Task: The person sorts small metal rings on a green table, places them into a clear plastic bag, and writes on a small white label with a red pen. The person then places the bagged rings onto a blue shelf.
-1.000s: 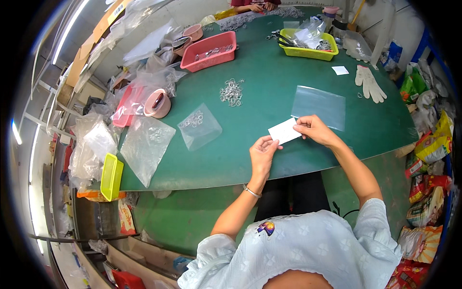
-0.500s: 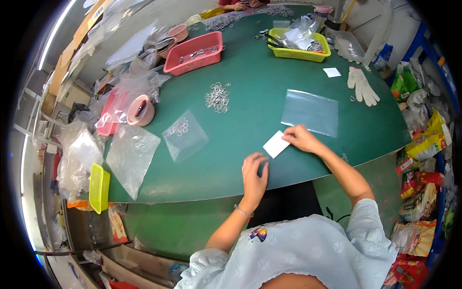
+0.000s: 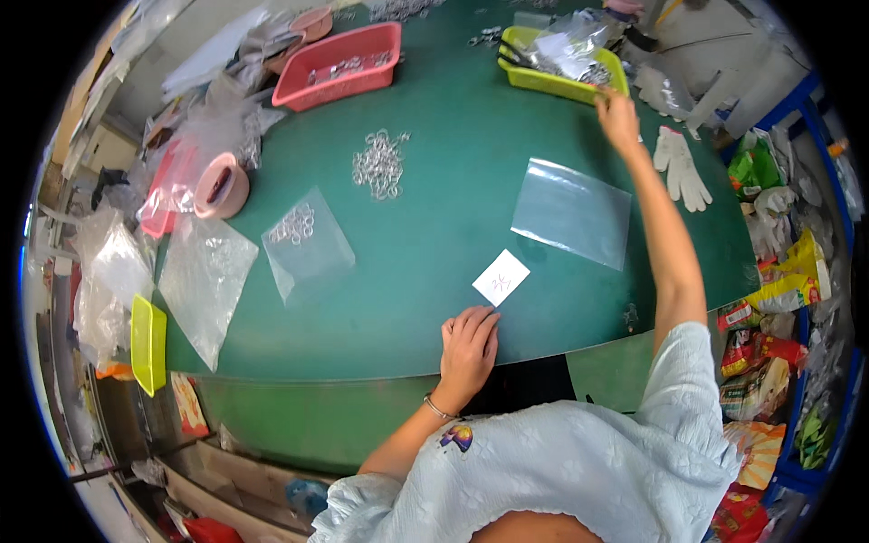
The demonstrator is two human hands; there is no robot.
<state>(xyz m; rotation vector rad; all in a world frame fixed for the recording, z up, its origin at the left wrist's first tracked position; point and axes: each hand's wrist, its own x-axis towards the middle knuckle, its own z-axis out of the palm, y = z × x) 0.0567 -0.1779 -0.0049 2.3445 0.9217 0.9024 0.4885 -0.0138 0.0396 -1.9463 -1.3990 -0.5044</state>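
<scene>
A white card with a handwritten mark lies flat on the green table. My left hand rests on the table at the card's lower edge, its fingers loosely extended and nothing seen in them. My right hand is stretched far forward to the front right corner of a yellow-green basket. Its fingertips are bent by the rim, and whether they hold anything is hidden. The basket contains metal pieces and clear plastic. A clear plastic bag lies flat between the card and the basket.
A pile of metal rings lies mid-table, with a clear bag holding rings nearer left. A red basket stands at the back. A pink bowl sits at the left, a white glove at the right.
My right hand has let go of the card and reached forward to the yellow-green basket. The card's handwritten mark now shows. My left hand has come down beside it. The view has shifted slightly.
</scene>
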